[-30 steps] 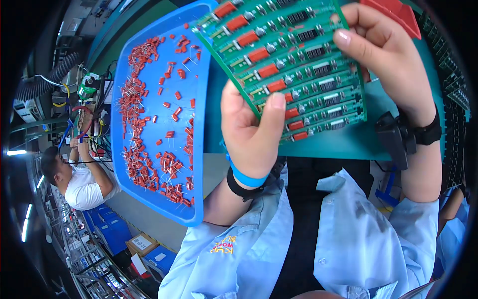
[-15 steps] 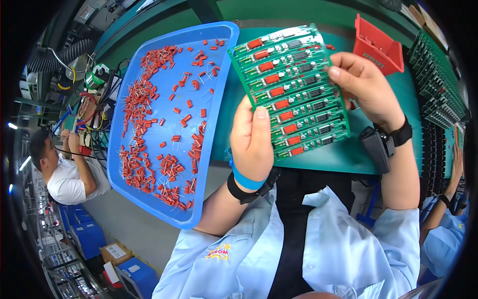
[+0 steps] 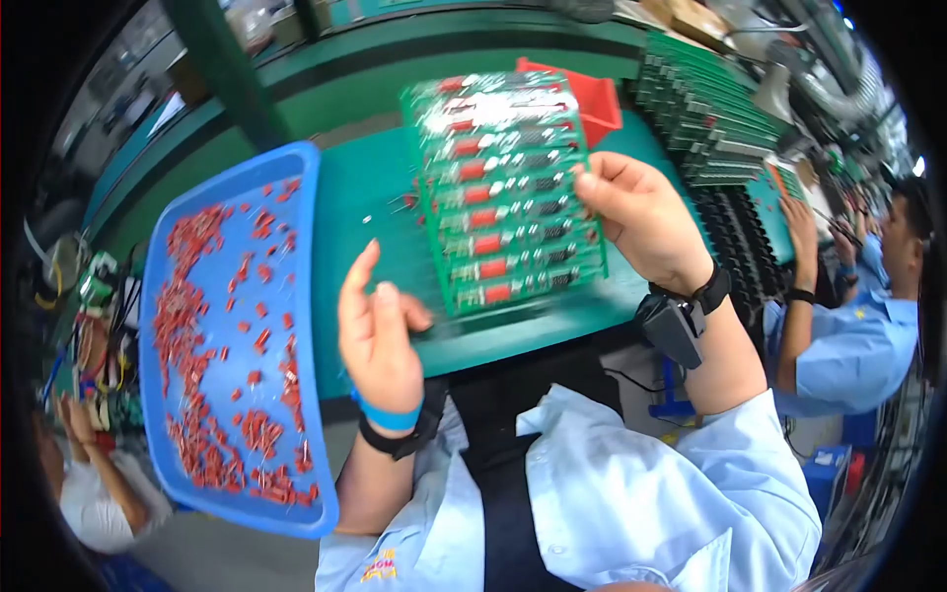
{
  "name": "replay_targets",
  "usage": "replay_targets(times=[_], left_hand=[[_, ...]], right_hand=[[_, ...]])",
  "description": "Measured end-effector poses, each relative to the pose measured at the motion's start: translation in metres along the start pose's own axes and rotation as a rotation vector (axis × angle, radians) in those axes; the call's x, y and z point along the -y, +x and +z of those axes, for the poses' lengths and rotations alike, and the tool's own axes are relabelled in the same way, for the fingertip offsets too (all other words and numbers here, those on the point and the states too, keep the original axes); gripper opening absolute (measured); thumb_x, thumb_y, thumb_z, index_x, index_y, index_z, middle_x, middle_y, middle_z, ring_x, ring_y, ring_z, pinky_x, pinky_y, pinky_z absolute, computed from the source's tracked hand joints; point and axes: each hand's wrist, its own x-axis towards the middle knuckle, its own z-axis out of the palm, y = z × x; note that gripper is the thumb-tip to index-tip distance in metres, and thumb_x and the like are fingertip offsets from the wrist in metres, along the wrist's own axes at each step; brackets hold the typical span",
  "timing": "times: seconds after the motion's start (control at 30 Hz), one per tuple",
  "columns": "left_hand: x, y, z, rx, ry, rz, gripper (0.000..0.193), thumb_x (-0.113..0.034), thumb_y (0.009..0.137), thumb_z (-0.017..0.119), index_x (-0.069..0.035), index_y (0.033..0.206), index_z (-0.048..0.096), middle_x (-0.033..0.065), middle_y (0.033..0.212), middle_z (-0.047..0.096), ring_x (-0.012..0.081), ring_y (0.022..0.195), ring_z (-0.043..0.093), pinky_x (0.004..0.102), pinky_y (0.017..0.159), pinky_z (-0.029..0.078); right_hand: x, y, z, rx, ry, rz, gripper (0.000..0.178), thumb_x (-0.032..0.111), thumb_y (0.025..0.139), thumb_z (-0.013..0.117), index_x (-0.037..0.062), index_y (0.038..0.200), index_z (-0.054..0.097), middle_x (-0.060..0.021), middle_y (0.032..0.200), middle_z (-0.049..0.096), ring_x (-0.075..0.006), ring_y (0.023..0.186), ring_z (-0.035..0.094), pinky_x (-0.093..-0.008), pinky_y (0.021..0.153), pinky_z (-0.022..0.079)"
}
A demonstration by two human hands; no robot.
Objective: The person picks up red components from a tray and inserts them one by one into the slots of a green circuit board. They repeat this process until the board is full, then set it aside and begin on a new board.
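My right hand (image 3: 636,212) pinches the right edge of a green circuit board panel (image 3: 508,202). The panel is tilted up above the green table mat, and rows of red capacitors, white parts and black parts run across it; glare whitens its upper rows. Off the panel's lower left side, my left hand (image 3: 380,331) holds nothing, its fingers apart and slightly blurred. Left of that hand lies a blue tray (image 3: 321,326) with many loose red capacitors (image 3: 182,306). A few more red parts (image 3: 406,202) lie on the mat beside the panel.
Behind the panel stands a red bin (image 3: 600,107). Several green boards (image 3: 695,109) stand in a row at the far right, by a black ridged rack (image 3: 735,232). A co-worker (image 3: 858,316) sits at the right, another person (image 3: 104,483) at the left.
My left hand has let go of the panel and dropped away to its lower left. My right hand still grips it. The view has swung right, bringing more of the standing boards into sight.
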Motion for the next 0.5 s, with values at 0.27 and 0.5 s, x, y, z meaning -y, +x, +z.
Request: replay_targets(times=[0.27,0.5], left_hand=[[-0.003,-0.003,0.002,0.044,0.011,0.004,0.032,-0.007,0.094,0.040,0.004,0.124,0.043,0.0002,0.067,0.049,0.0046,0.062,0.046,0.0207,0.060,0.042],[-0.001,-0.005,0.000,0.057,0.062,0.014,0.029,-0.006,0.093,0.041,0.004,0.120,0.047,0.0000,0.068,0.049,0.0039,0.062,0.046,0.0200,0.061,0.041]], right_hand=[[0.077,-0.018,-0.130,-0.510,0.098,-0.366,0.011,0.016,0.091,0.054,0.0048,0.094,0.055,-0.0004,0.086,0.058,-0.0088,0.077,0.054,-0.0215,0.072,0.045],[0.100,0.054,-0.241,-0.819,0.121,-0.315,0.013,0.017,0.092,0.052,0.0055,0.097,0.050,-0.0053,0.083,0.057,-0.0156,0.079,0.055,-0.0253,0.073,0.047]])
